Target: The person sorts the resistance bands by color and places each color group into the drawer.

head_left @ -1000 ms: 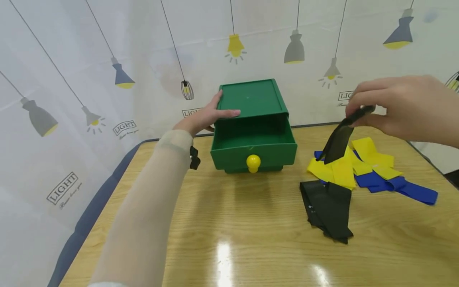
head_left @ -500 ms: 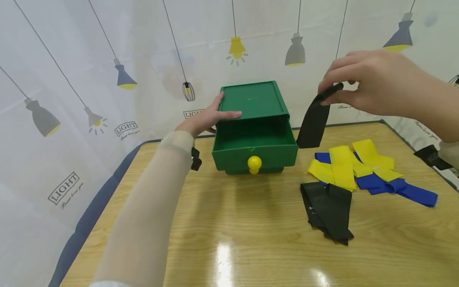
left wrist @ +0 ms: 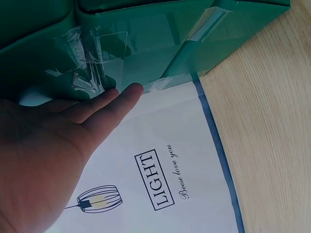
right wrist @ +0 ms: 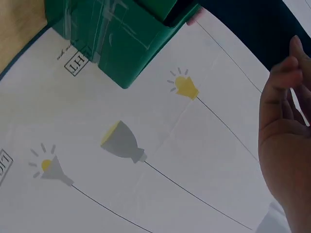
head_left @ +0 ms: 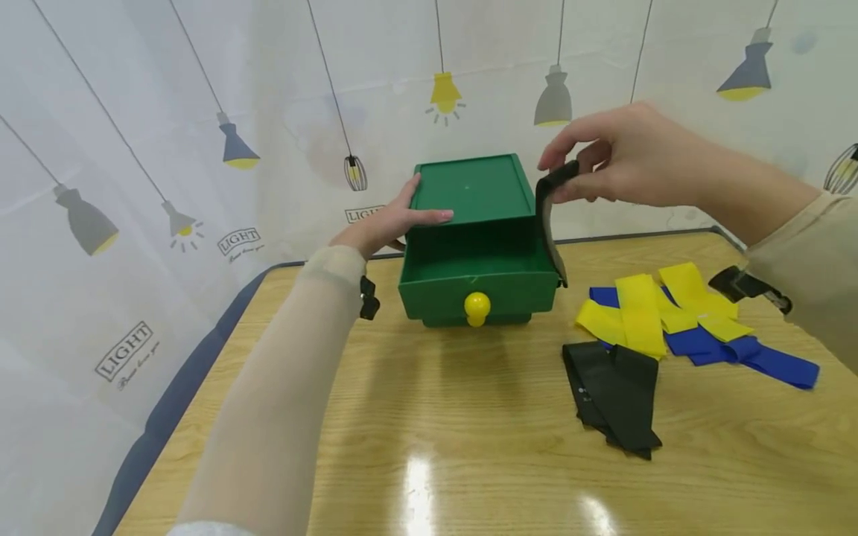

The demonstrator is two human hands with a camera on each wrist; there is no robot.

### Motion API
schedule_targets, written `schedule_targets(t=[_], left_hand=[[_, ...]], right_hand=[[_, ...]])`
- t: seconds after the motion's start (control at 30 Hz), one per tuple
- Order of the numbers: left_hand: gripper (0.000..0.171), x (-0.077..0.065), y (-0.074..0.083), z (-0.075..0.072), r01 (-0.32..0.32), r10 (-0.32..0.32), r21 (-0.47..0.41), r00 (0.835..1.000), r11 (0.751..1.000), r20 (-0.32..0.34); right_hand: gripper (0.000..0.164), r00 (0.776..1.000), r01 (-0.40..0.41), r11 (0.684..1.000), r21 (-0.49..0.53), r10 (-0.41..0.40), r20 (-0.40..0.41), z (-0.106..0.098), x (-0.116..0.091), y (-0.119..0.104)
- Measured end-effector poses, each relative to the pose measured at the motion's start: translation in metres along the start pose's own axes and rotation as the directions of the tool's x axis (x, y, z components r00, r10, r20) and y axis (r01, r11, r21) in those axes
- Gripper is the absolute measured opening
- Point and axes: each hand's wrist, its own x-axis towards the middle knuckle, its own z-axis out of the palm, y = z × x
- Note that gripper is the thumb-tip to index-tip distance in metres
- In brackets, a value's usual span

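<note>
A green drawer box (head_left: 472,186) stands on the table with its drawer (head_left: 436,294) pulled out, a round yellow knob (head_left: 477,307) on the front. My left hand (head_left: 385,223) rests on the box's left top edge, thumb on top. In the left wrist view its straight fingers (left wrist: 114,109) lie along the taped green side. Between thumb and fingers my right hand (head_left: 626,160) pinches a flat black elastic band (head_left: 550,223). The band hangs at the drawer's right wall; its lower end lies by the drawer's front right corner. The right wrist view shows the band (right wrist: 257,24) only in part.
Another folded black band (head_left: 620,394) lies right of the box. Behind it, yellow bands (head_left: 640,313) overlap blue bands (head_left: 771,361). A white curtain (head_left: 281,89) printed with lamps hangs behind the wooden table (head_left: 429,417).
My right hand has carried the black band leftward, from above the yellow and blue bands to the drawer's right wall. The left hand and the box have stayed put.
</note>
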Motion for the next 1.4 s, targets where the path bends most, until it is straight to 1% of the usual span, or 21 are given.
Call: schedule_targets(t=[0.03, 0.07, 0.13, 0.2, 0.27, 0.37, 0.4, 0.43, 0.47, 0.5, 0.57, 0.67, 0.77, 0.9, 1.0, 1.1, 1.3, 1.4], left_hand=[[0.116, 0.001, 0.000, 0.000, -0.001, 0.001, -0.002, 1.000, 1.000, -0.002], [0.117, 0.001, -0.001, 0.001, -0.002, 0.002, -0.002, 1.000, 1.000, -0.004], [0.117, 0.003, -0.001, 0.002, -0.005, 0.005, -0.007, 1.000, 1.000, -0.007], [0.116, 0.004, -0.002, 0.002, -0.007, 0.007, -0.013, 1.000, 1.000, -0.006], [0.116, 0.005, -0.003, 0.003, -0.010, 0.010, -0.016, 1.000, 1.000, -0.008], [0.116, 0.006, -0.004, 0.003, -0.014, 0.014, -0.022, 1.000, 1.000, -0.005], [0.116, 0.006, -0.004, 0.003, -0.015, 0.015, -0.023, 1.000, 1.000, -0.004], [0.116, 0.006, -0.004, 0.004, -0.017, 0.017, -0.023, 1.000, 1.000, -0.002], [0.116, 0.006, -0.004, 0.004, -0.018, 0.018, -0.023, 1.000, 1.000, -0.002], [0.115, 0.007, -0.004, 0.004, -0.018, 0.018, -0.024, 1.000, 1.000, -0.003], [0.116, 0.006, -0.003, 0.004, -0.014, 0.014, -0.025, 1.000, 1.000, -0.005], [0.116, 0.006, -0.003, 0.004, -0.010, 0.009, -0.029, 1.000, 1.000, -0.012], [0.116, 0.006, -0.003, 0.004, -0.009, 0.009, -0.030, 1.000, 1.000, -0.013], [0.117, 0.006, -0.004, 0.003, -0.014, 0.013, -0.020, 1.000, 1.000, -0.014], [0.117, 0.007, -0.005, 0.003, -0.013, 0.013, -0.015, 1.000, 1.000, -0.016], [0.116, 0.007, -0.006, 0.004, -0.015, 0.015, -0.017, 1.000, 1.000, -0.017], [0.115, 0.007, -0.005, 0.005, -0.020, 0.020, -0.015, 1.000, 1.000, -0.018], [0.115, 0.006, -0.005, 0.005, -0.024, 0.024, -0.014, 1.000, 1.000, -0.018]], right_hand=[[0.029, 0.998, -0.064, 0.996, 0.061, 0.062, 0.031, 0.002, 0.003, 0.001], [0.029, 0.992, -0.114, 0.985, 0.130, 0.107, 0.060, 0.003, 0.006, 0.002], [0.030, 0.979, -0.191, 0.946, 0.261, 0.165, 0.118, 0.006, 0.012, 0.005], [0.031, 0.971, -0.225, 0.903, 0.365, 0.180, 0.155, 0.009, 0.017, 0.009], [0.030, 0.967, -0.244, 0.852, 0.463, 0.175, 0.187, 0.013, 0.022, 0.013], [0.026, 0.960, -0.267, 0.776, 0.571, 0.164, 0.225, 0.023, 0.029, 0.017], [0.025, 0.958, -0.275, 0.758, 0.592, 0.163, 0.237, 0.027, 0.031, 0.018], [0.025, 0.955, -0.283, 0.746, 0.603, 0.162, 0.248, 0.030, 0.034, 0.018], [0.025, 0.952, -0.290, 0.743, 0.603, 0.161, 0.259, 0.034, 0.036, 0.017], [0.025, 0.949, -0.295, 0.746, 0.597, 0.158, 0.272, 0.038, 0.039, 0.016], [0.027, 0.942, -0.304, 0.767, 0.565, 0.154, 0.299, 0.044, 0.045, 0.013], [0.028, 0.926, -0.326, 0.778, 0.537, 0.148, 0.347, 0.055, 0.053, 0.008], [0.027, 0.909, -0.355, 0.772, 0.528, 0.153, 0.388, 0.067, 0.057, 0.004], [0.027, 0.897, -0.367, 0.769, 0.523, 0.143, 0.419, 0.084, 0.063, 0.001], [0.027, 0.893, -0.355, 0.774, 0.525, 0.114, 0.436, 0.096, 0.066, -0.001], [0.026, 0.891, -0.336, 0.788, 0.515, 0.089, 0.444, 0.105, 0.068, -0.004], [0.023, 0.895, -0.292, 0.835, 0.466, 0.067, 0.441, 0.113, 0.074, -0.010], [0.021, 0.896, -0.261, 0.864, 0.430, 0.052, 0.440, 0.117, 0.078, -0.013]])
